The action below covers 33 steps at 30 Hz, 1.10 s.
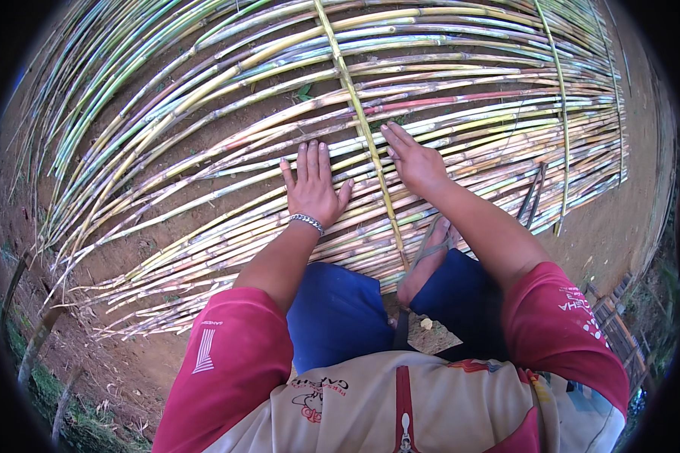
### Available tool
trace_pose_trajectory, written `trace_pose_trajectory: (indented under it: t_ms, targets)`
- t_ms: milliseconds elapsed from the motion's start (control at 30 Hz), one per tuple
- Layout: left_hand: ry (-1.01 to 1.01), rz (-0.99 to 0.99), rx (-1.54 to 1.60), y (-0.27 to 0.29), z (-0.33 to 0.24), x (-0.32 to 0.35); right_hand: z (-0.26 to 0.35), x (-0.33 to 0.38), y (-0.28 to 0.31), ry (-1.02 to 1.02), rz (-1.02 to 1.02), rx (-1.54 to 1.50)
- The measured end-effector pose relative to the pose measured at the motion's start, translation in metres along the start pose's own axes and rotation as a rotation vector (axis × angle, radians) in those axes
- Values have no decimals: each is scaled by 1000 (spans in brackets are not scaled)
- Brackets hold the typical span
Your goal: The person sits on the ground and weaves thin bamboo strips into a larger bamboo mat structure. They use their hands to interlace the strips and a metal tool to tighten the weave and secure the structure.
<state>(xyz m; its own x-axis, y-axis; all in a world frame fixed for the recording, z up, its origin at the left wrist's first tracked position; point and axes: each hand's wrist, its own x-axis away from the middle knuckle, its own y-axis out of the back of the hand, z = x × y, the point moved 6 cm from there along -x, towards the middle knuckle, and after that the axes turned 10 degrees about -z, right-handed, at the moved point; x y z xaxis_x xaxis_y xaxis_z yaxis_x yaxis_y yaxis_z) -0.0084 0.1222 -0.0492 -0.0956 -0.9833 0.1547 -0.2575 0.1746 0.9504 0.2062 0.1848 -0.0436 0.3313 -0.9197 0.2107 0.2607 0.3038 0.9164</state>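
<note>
Many long sugarcane stalks (491, 155), yellow, green and reddish, lie side by side on the ground, fanning out toward the left. A yellow-green cross stalk (363, 124) runs over them from the far side down to my foot. Left of it, my left hand (315, 189) rests palm down on the stalks, fingers spread, a chain bracelet on its wrist. Just right of the cross stalk, my right hand (415, 162) lies against the stalks with its fingers stretched out and close together. I see nothing held in either hand.
Another thin cross stalk (563, 113) spans the row at the right, with one more near the stalk ends. A dark, narrow two-armed tool (533, 195) lies on the stalks. My sandalled foot (426, 264) is at the near edge. Wooden posts (38, 343) stand lower left.
</note>
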Motion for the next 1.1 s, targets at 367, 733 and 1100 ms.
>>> trace_pose_trajectory:
  t_ms: [367,733,1100]
  targets:
    - [7,3,-26,0,-2,0,-6,-48,0,-140,-300,115]
    - [79,20,19,-1,-6,-10,-7,-40,-4,36,-435,135]
    - [107,28,-35,-14,-8,-3,-9,-44,5,36,-328,37]
